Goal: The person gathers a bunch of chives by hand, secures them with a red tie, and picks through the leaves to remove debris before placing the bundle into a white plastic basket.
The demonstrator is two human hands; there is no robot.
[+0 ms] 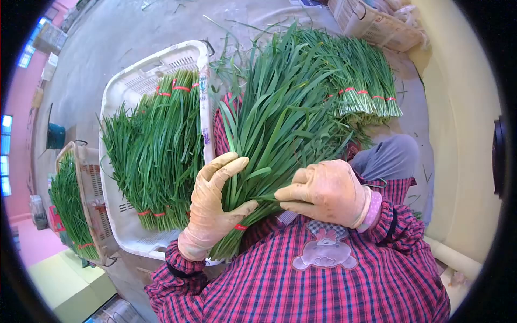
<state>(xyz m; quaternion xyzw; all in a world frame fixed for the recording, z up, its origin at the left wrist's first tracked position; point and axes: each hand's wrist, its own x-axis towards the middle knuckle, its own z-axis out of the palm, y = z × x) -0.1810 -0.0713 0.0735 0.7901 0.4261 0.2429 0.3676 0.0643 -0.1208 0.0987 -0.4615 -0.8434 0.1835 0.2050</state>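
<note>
Grey concrete floor [118, 32] spreads behind the work, with a pale yellow wall [463, 107] along the right side. On the person's lap lies a big sheaf of garlic chives [280, 118], leaves fanning up and away, stem ends pointing down toward the checked red apron [323, 285]. Around the sheaf's narrow lower part the left hand [212, 207], in a tan rubber glove, is wrapped, thumb across the front just above a red rubber band [240, 227]. Beside it the right hand [326, 191], gloved likewise, rests curled on the sheaf's right edge, fingertips pinching the stalks. Left of the lap a white plastic crate [137, 81] holds tied chive bundles [156, 151]; further left a second crate [89, 210] holds more. Banded bundles [361, 81] are piled at the upper right, below a cardboard box [377, 24]
</note>
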